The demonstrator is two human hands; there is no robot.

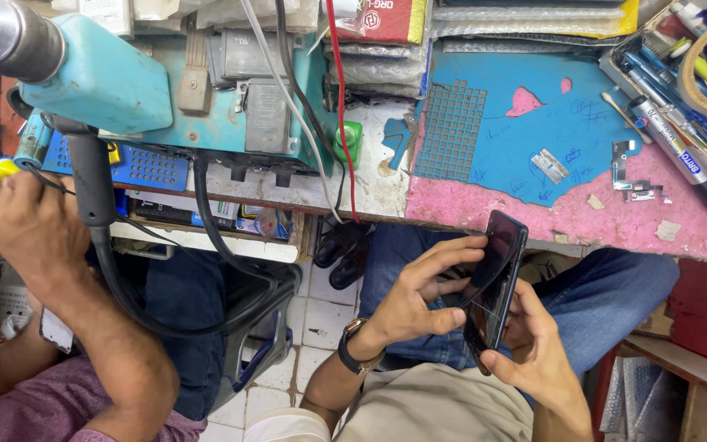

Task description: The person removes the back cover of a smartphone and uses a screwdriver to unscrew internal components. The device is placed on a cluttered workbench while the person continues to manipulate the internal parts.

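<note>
Both hands hold a dark smartphone (494, 282) over the lap, just off the near edge of the workbench (533, 221). Left hand (415, 299), wristwatch (352, 348) on its wrist, curls its fingers across the cracked screen. Right hand (533, 344) grips from behind. A co-worker's hand (30, 233) holds a yellow-handled tool (2, 168) at the bench's left end.

One dark phone (494, 278), gripped by two hands, left (419, 299) and right (533, 344). One wristwatch (353, 348). A third hand (22, 229), a co-worker's, at the left. One teal hot-air machine (92, 78) on the counter (533, 217), one blue mat (533, 131), one black marker (681, 155).
</note>
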